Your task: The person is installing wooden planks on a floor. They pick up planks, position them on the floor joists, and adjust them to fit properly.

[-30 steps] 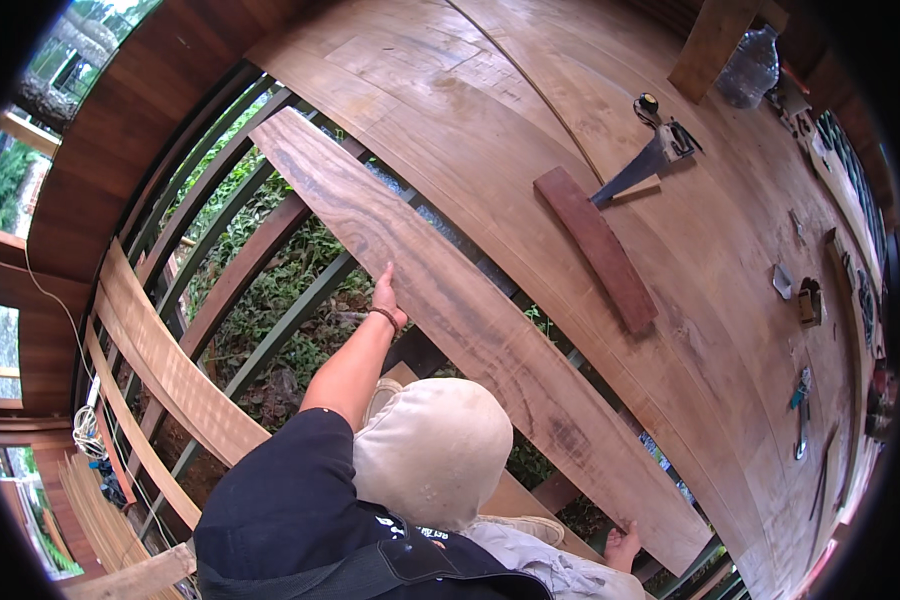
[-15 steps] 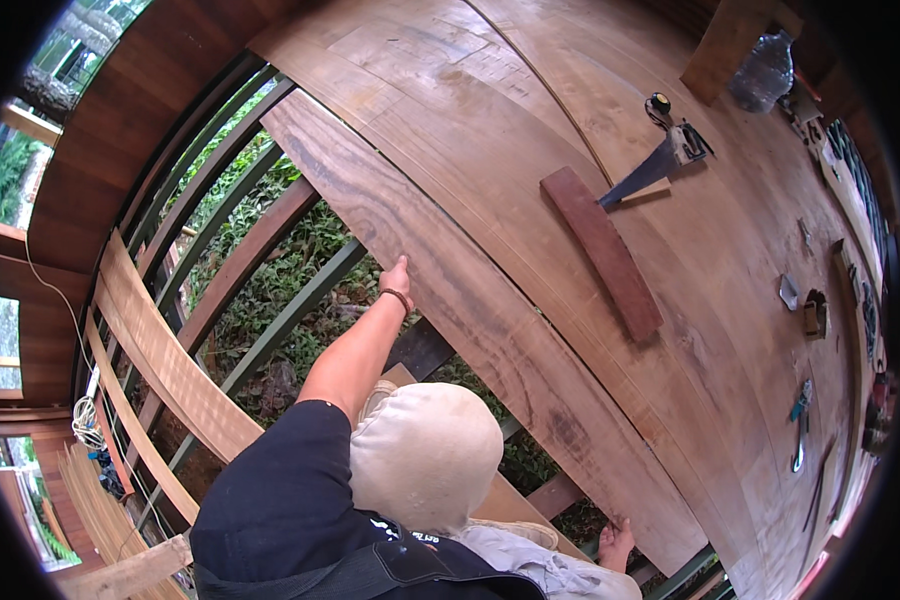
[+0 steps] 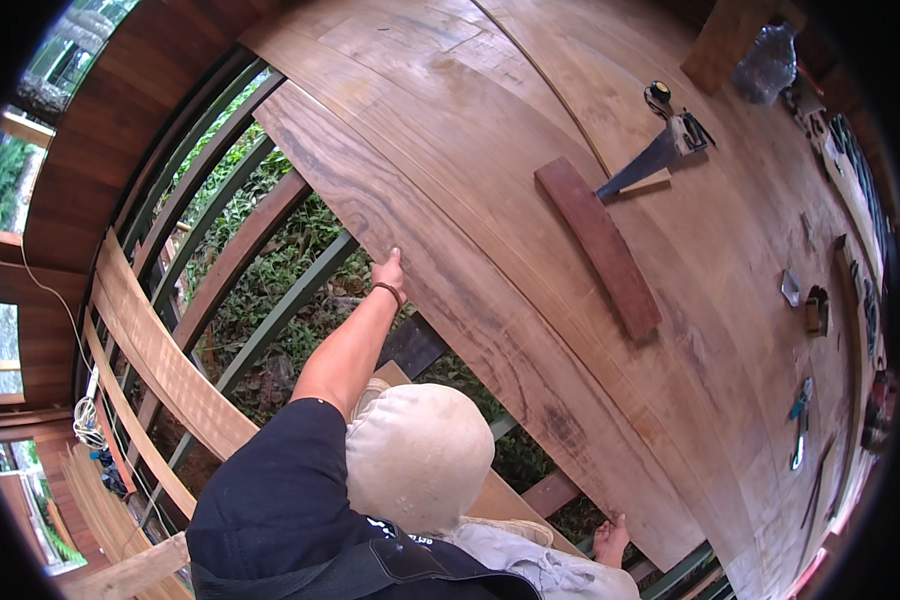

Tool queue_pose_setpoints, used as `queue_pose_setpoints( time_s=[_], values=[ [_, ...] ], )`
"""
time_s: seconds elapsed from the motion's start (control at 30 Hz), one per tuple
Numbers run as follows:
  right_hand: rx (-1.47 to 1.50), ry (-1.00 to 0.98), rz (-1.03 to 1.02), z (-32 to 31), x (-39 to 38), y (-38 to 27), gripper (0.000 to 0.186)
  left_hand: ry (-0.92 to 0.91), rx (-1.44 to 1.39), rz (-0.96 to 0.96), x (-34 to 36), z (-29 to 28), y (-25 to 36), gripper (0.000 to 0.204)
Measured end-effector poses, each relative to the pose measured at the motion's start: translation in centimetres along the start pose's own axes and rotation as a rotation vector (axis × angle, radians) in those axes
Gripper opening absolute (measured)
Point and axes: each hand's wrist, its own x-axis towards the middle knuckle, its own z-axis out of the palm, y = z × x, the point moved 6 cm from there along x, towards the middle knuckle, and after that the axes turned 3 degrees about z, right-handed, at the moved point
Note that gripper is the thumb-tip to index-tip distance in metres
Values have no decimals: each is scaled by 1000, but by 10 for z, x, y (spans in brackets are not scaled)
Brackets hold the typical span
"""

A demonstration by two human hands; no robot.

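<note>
Plank (image 3: 470, 310) across joists (image 3: 290, 307) | block (image 3: 598, 250) right of plank | saw (image 3: 642, 166) right of block

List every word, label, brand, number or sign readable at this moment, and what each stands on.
Dark shirt: small white lettering, partly hidden and too small to read reliably.
Wooden board: dark grain, no lettering visible.
Elsewhere: no text that I can make out.

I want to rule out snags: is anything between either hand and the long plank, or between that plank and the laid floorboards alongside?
Nothing visible: the left hand and right hand both meet the long plank at its near edge, and no loose object shows between it and the laid floorboards.
</note>
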Motion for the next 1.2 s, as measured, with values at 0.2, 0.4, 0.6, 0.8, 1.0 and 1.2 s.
queue_pose_setpoints(
  time_s=[0.2, 0.4, 0.6, 0.8, 1.0, 1.2],
  values=[
    [3, 64, -33, -8, -8, -11, 26, -48, -28, -10, -30, 19, -6, 48],
    [-11, 46, -10, -17, 9, -11, 29, -72, -2, -19, -34, 18, -2, 50],
    [-12, 69, 27, -13, -7, -7, 30, -99, -32, -62, -41, 7, -6, 46],
    [-37, 2, 182, -17, 5, 7, 34, -211, -113, -77, -33, 5, -3, 49],
    [162, -291, -146, -30, 7, 7, 47, -297, 216, -338, -41, 46, -25, 73],
    [204, 25, 16, 35, -18, -8, 34, -568, 56, -258, -15, -1, -13, 72]
  ],
)
